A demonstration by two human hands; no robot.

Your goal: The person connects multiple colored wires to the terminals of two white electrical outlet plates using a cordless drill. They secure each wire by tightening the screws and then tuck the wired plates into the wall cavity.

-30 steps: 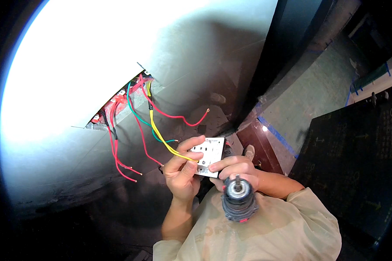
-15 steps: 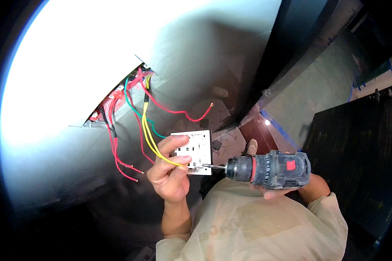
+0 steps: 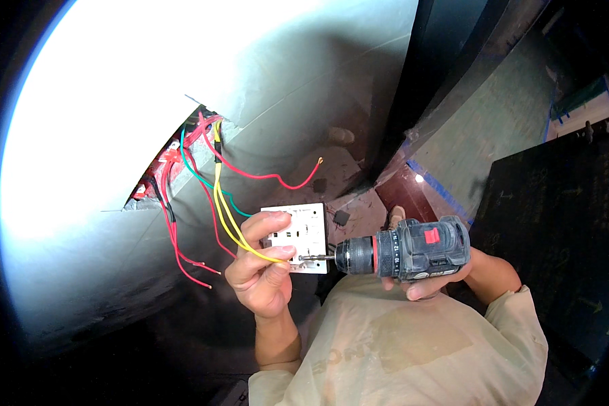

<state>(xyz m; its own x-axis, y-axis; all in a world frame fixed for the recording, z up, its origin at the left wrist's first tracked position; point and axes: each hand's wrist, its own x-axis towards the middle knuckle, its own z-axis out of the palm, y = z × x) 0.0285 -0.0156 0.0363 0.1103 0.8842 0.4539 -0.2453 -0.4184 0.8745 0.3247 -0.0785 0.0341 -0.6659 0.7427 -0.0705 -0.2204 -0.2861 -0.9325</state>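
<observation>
socket plate (image 3: 309, 232) sits pinched in the fingers of the left hand (image 3: 260, 277), just left of the drill (image 3: 409, 252) gripped by the right hand (image 3: 441, 284), whose bit (image 3: 323, 257) points leftward over it.

A drill (image 3: 416, 250) hides most of the right hand (image 3: 430, 287); the left hand (image 3: 260, 281) covers part of a white plate (image 3: 310, 230); the lower edge crops a shirt (image 3: 413, 352).

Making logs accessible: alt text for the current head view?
A person's right hand holds a black drill, its bit at the white electrical plate gripped in the left hand. Yellow wires reach the plate from an opening in the pale wall, where red wires and a green wire hang.
</observation>
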